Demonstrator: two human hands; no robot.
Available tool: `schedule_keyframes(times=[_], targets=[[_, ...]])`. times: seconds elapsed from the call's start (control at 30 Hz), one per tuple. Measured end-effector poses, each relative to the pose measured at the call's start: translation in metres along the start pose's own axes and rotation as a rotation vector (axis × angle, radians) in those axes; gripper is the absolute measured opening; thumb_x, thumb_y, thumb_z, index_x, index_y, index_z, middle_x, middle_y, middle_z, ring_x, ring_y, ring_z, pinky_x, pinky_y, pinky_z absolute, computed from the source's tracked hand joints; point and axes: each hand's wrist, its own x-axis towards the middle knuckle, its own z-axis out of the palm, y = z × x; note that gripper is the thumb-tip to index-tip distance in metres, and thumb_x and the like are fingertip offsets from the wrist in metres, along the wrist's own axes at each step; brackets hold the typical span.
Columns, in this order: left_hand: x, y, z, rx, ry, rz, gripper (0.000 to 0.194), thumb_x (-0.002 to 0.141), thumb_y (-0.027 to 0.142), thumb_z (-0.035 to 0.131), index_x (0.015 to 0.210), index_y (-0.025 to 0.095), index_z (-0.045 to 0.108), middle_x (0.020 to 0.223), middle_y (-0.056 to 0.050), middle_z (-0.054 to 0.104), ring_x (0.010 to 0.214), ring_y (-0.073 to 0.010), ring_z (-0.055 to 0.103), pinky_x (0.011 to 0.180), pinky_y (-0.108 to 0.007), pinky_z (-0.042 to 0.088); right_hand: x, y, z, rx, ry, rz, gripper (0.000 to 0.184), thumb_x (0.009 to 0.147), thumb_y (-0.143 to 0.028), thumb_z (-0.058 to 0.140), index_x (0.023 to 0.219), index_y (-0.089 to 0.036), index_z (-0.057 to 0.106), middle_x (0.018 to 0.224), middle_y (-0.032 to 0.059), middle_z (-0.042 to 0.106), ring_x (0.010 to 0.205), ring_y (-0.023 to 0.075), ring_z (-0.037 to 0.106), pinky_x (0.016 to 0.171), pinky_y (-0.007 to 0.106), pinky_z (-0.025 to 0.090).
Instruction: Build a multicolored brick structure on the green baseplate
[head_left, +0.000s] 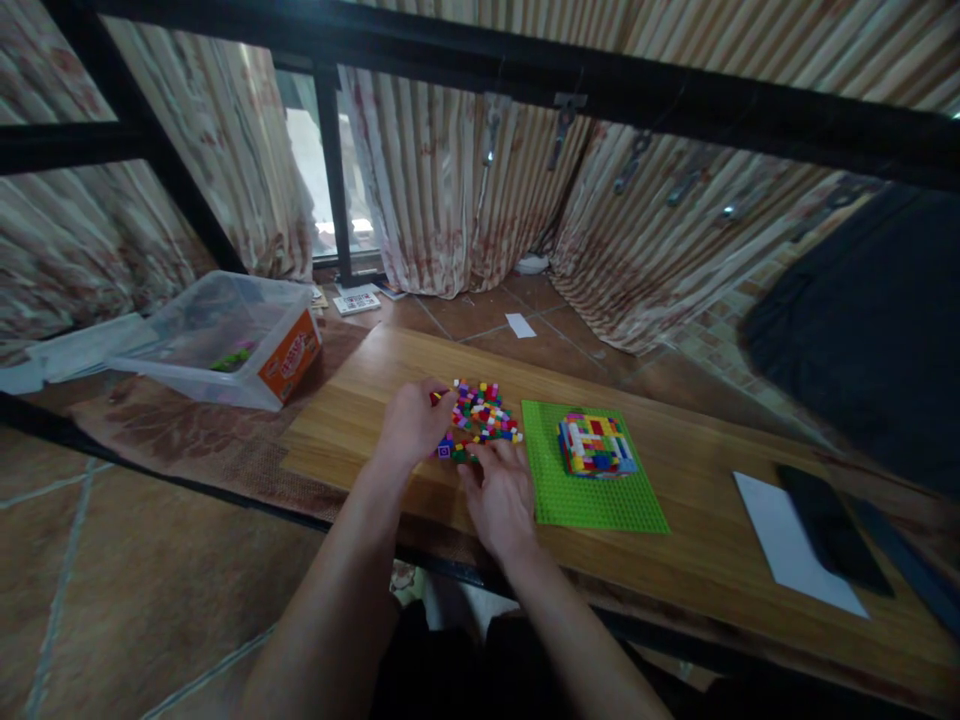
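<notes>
A heap of small coloured bricks (482,415) lies on a wooden board (360,420). My left hand (412,422) rests at the heap's left edge with its fingers curled round something small, possibly a yellow brick. My right hand (501,492) lies just in front of the heap, its fingertips touching the near bricks; its fingers are bent and what they hold is hidden. To the right sits a green baseplate (600,495) carrying a low multicoloured block build (595,445).
A clear plastic box with an orange label (232,340) stands at the left on a patterned mat. A white sheet (787,540) and a dark phone (829,530) lie at the board's right end. Curtains and a black frame (525,70) stand behind.
</notes>
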Motion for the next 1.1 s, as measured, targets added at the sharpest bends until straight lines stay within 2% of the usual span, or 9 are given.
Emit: schedule_keyframes(times=[0.2, 0.43, 0.6, 0.87, 1.0, 1.1], targets=[[0.001, -0.001, -0.003, 0.017, -0.016, 0.001, 0.031, 0.090, 0.030, 0.050, 0.093, 0.015, 0.077, 0.085, -0.008, 0.076, 0.076, -0.0182, 0.066, 0.063, -0.025, 0.042, 0.012, -0.009, 0.004, -0.105, -0.031, 0.006, 0.013, 0.085, -0.021, 0.067, 0.096, -0.022, 0.073, 0.099, 0.0093, 0.066, 0.098, 0.0284, 0.055, 0.087, 0.042, 0.045], [0.002, 0.000, -0.004, 0.026, -0.032, -0.010, 0.033, 0.089, 0.032, 0.051, 0.100, 0.014, 0.077, 0.085, -0.008, 0.076, 0.072, -0.0176, 0.065, 0.062, -0.025, 0.042, 0.011, -0.013, -0.001, -0.197, -0.102, -0.001, 0.013, 0.091, -0.020, 0.060, 0.098, -0.020, 0.071, 0.104, 0.0093, 0.068, 0.102, 0.0274, 0.054, 0.088, 0.041, 0.040], [0.002, 0.003, 0.000, -0.021, -0.043, 0.016, 0.034, 0.090, 0.032, 0.050, 0.100, 0.014, 0.077, 0.081, -0.007, 0.075, 0.069, -0.0175, 0.064, 0.061, -0.025, 0.042, 0.009, -0.010, -0.003, -0.227, -0.186, -0.105, 0.018, 0.096, -0.018, 0.053, 0.095, -0.021, 0.071, 0.100, 0.0085, 0.070, 0.097, 0.0252, 0.053, 0.081, 0.039, 0.039], [0.003, 0.016, 0.009, -0.017, -0.074, 0.029, 0.033, 0.089, 0.031, 0.052, 0.101, 0.013, 0.076, 0.081, -0.008, 0.075, 0.070, -0.0181, 0.064, 0.063, -0.026, 0.043, 0.022, 0.003, -0.002, -0.249, -0.243, -0.327, 0.019, 0.096, -0.015, 0.053, 0.095, -0.018, 0.071, 0.090, 0.0072, 0.070, 0.097, 0.0249, 0.054, 0.084, 0.038, 0.042], [0.005, 0.021, 0.016, -0.051, -0.090, 0.053, 0.033, 0.089, 0.031, 0.051, 0.103, 0.013, 0.075, 0.087, -0.009, 0.076, 0.076, -0.0193, 0.066, 0.067, -0.026, 0.044, 0.025, 0.007, -0.008, -0.186, -0.193, -0.360, 0.017, 0.093, -0.013, 0.055, 0.095, -0.019, 0.071, 0.089, 0.0069, 0.068, 0.096, 0.0237, 0.056, 0.085, 0.036, 0.045], [0.008, 0.023, 0.025, -0.110, -0.106, 0.102, 0.031, 0.087, 0.032, 0.051, 0.097, 0.014, 0.075, 0.087, -0.008, 0.075, 0.078, -0.0194, 0.066, 0.069, -0.027, 0.044, 0.022, 0.013, -0.032, -0.017, -0.103, -0.305, 0.020, 0.089, -0.008, 0.056, 0.098, -0.019, 0.071, 0.096, 0.0067, 0.067, 0.094, 0.0214, 0.059, 0.086, 0.034, 0.048]])
